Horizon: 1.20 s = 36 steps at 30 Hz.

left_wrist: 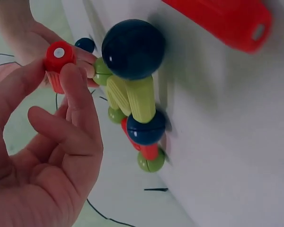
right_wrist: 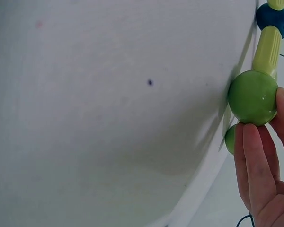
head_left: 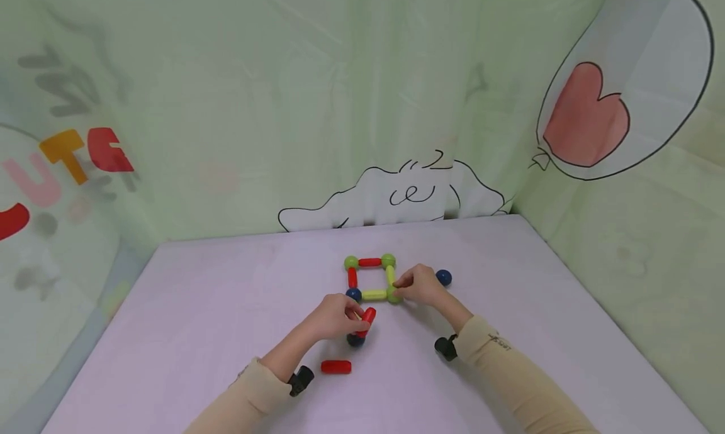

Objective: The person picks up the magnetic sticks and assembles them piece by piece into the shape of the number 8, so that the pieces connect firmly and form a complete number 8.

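My left hand point(head_left: 333, 317) pinches a red rod point(head_left: 368, 317) between thumb and fingertips, held above the table; its round end with a pale dot faces the left wrist camera. On the table lies a square of rods and balls, with two red rods and two yellow rods point(head_left: 374, 294). Green balls sit at three corners and a blue ball point(head_left: 354, 295) at the fourth. From that corner a yellow rod point(left_wrist: 141, 99) leads to another blue ball point(left_wrist: 133, 49), partly hidden in the head view. My right hand point(head_left: 421, 284) grips the near right green ball point(right_wrist: 253, 98).
A loose red rod point(head_left: 336, 367) lies on the pale table point(head_left: 226, 295) near my left wrist. Just beyond my right hand sits a single blue ball point(head_left: 444, 277). Printed curtains point(head_left: 226, 107) enclose the table at the back and sides.
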Tool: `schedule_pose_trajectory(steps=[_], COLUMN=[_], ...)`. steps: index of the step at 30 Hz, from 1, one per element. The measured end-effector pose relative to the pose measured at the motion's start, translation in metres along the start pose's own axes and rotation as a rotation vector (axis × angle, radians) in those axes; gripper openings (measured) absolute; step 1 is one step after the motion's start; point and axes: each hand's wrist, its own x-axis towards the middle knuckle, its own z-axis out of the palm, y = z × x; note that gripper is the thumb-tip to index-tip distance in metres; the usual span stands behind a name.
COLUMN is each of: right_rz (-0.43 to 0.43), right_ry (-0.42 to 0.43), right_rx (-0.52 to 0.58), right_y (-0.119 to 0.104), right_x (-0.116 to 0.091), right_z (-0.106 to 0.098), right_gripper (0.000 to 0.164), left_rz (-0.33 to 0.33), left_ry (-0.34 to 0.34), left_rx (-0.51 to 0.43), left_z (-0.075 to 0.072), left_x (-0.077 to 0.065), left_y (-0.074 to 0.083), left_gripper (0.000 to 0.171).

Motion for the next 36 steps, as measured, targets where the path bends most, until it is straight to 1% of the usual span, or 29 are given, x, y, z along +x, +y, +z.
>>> schedule_pose_trajectory(steps=[8, 16, 22, 27, 31, 34, 36], right_rz=[0.017, 0.056, 0.081, 0.099, 0.103, 0.105, 0.106], right_ry=[0.018, 0.021, 0.035, 0.046, 0.051, 0.052, 0.057], right_rx=[0.003, 0.016, 0.016, 0.020, 0.024, 0.018, 0.011], right_y=[-0.003, -0.005, -0.004, -0.003, -0.002, -0.002, -0.001], right_x=[-0.002, -0.001, 0.000, 0.001, 0.002, 0.002, 0.003], right_z=[-0.001, 0.001, 0.003, 0.004, 0.005, 0.005, 0.006], right_gripper=[0.014, 0.014, 0.013, 0.013, 0.013, 0.013, 0.013], left_rz=[-0.086, -0.121, -0.155, -0.202, -0.246, -0.271, -0.288], left_ry=[0.061, 0.091, 0.072, 0.036, 0.035, 0.036, 0.030], left_rx=[-0.053, -0.057, -0.018, -0.060, -0.083, -0.125, -0.184], left_z=[0.013, 0.024, 0.033, 0.036, 0.038, 0.039, 0.040], left_x=[0.024, 0.038, 0.049, 0.055, 0.059, 0.061, 0.061], left_y=[0.007, 0.013, 0.018, 0.025, 0.027, 0.028, 0.029], left_gripper=[0.024, 0.021, 0.027, 0.027, 0.027, 0.026, 0.022])
